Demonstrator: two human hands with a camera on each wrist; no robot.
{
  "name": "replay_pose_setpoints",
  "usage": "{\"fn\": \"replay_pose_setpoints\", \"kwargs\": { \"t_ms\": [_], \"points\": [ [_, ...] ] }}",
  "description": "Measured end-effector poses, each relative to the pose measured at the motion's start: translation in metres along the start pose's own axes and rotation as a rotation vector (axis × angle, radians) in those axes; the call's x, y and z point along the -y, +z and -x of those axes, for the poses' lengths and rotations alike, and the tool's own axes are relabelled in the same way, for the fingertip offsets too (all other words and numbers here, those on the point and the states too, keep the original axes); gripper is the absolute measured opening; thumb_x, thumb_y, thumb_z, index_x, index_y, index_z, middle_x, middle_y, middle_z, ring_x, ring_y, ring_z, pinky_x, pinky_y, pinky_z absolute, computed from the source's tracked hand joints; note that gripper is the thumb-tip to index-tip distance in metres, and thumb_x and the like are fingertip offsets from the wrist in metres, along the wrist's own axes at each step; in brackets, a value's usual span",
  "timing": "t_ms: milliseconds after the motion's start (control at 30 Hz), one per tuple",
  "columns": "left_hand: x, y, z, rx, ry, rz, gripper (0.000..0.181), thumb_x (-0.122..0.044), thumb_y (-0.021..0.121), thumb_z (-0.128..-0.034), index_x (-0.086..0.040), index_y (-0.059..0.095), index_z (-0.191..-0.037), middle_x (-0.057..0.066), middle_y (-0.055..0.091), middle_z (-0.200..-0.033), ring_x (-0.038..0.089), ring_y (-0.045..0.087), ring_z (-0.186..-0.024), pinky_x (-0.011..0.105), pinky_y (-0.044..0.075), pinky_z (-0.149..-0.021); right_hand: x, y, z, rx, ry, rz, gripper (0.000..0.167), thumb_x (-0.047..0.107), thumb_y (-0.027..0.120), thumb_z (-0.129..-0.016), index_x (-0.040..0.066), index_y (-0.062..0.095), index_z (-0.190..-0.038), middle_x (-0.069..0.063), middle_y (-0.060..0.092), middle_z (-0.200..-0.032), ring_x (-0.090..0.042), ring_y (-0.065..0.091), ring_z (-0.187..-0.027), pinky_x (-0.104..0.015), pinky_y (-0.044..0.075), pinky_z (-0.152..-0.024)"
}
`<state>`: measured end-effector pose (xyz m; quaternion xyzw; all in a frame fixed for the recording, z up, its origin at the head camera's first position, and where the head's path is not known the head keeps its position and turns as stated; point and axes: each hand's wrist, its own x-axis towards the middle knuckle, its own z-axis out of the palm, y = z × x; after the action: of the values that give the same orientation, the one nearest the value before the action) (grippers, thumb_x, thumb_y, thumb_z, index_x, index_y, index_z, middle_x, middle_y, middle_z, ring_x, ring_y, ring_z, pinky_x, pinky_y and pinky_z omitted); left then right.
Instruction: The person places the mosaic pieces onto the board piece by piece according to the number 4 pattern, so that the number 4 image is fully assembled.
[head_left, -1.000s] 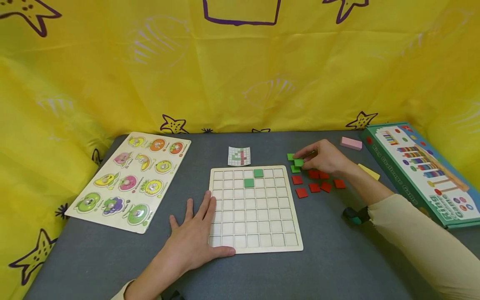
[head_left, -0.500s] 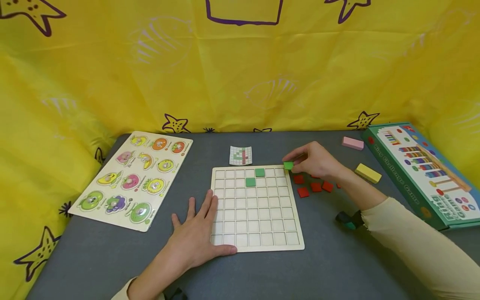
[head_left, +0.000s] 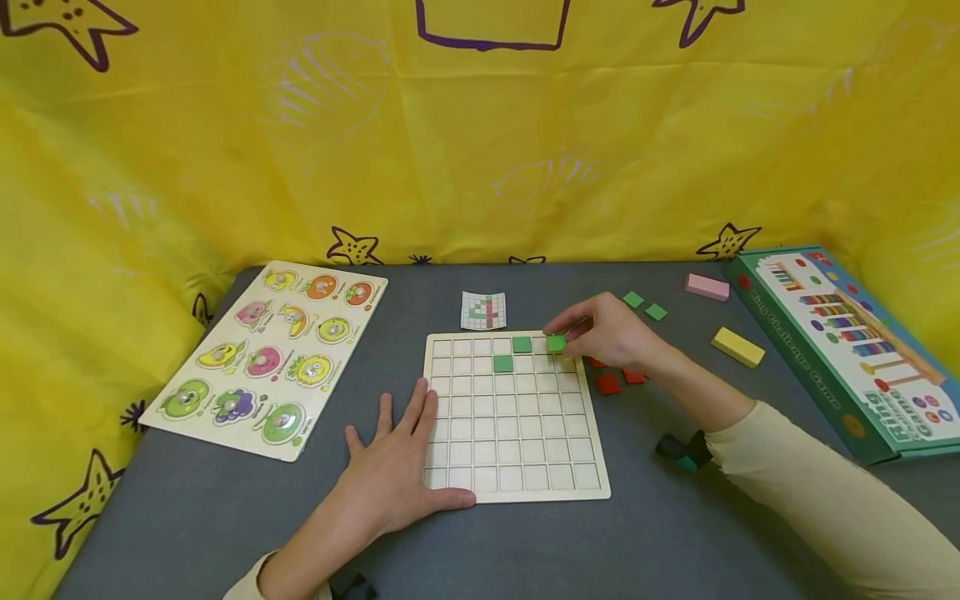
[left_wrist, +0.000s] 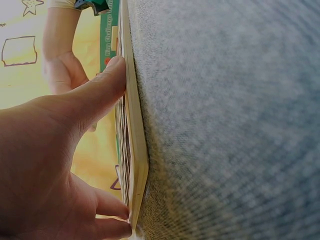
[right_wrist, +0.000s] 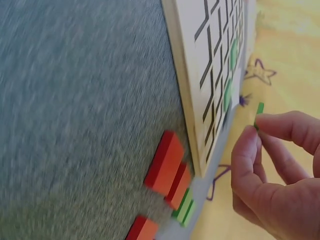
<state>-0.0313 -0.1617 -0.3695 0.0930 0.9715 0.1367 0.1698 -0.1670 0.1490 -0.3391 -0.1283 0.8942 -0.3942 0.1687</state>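
Note:
My right hand [head_left: 611, 333] pinches a green square tile [head_left: 556, 344] between thumb and fingertips, over the upper right corner of the wooden grid board [head_left: 517, 429]. In the right wrist view the held tile [right_wrist: 259, 114] shows edge-on, above the board's surface. Two green tiles, one near the top edge [head_left: 521, 344] and one a row lower [head_left: 502, 363], sit in board cells. My left hand [head_left: 390, 467] lies spread at the board's lower left corner, fingers along the left edge and thumb on the front edge. The left wrist view shows that thumb [left_wrist: 102, 82] against the rim.
Red tiles [head_left: 608, 384] lie right of the board, partly hidden by my right hand. Two green tiles [head_left: 656, 312] lie behind it. A pattern card [head_left: 483, 311], fruit puzzle [head_left: 266, 358], pink block [head_left: 707, 287], yellow block [head_left: 738, 347] and game box [head_left: 847, 350] stand around.
My right hand has picked up a green tile from the pile and carried it left over the board's upper right corner. My left hand has stayed on the board.

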Motion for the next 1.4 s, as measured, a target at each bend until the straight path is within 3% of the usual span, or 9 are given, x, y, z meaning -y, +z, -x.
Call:
{"fn": "replay_pose_setpoints", "kwargs": {
  "t_ms": [433,867,1400],
  "points": [
    [-0.001,-0.001,-0.002,0.005,-0.01,-0.001,0.138,-0.086,0.075,-0.0669,-0.011,0.019,-0.168,0.007,0.006,-0.177,0.057,0.011,-0.156,0.092,0.016,-0.102,0.02,0.022,-0.002,0.022,-0.022,-0.035,0.031,0.001,0.08,-0.081,0.013,0.083,-0.11,-0.006,0.077,-0.106,-0.024,0.067,-0.096,-0.033,0.056,-0.079],
    [0.0,-0.001,-0.001,0.003,-0.009,-0.012,0.138,-0.086,0.075,-0.0662,-0.012,0.02,-0.168,0.007,0.008,-0.177,0.057,0.013,-0.155,0.092,0.017,-0.102,0.037,0.045,-0.006,0.064,-0.021,-0.087,0.036,-0.006,0.075,-0.075,0.01,0.083,-0.106,-0.006,0.078,-0.114,-0.023,0.071,-0.096,-0.032,0.058,-0.078],
    [0.0,0.0,0.0,0.0,-0.005,-0.019,0.138,-0.086,0.075,-0.0665,-0.011,0.02,-0.168,0.008,0.009,-0.177,0.058,0.014,-0.155,0.092,0.017,-0.101,0.051,0.064,-0.012,0.104,-0.013,-0.05,0.029,-0.003,0.08,-0.076,0.011,0.084,-0.102,-0.002,0.078,-0.097,-0.017,0.067,-0.086,-0.03,0.056,-0.073]
  ]
}}
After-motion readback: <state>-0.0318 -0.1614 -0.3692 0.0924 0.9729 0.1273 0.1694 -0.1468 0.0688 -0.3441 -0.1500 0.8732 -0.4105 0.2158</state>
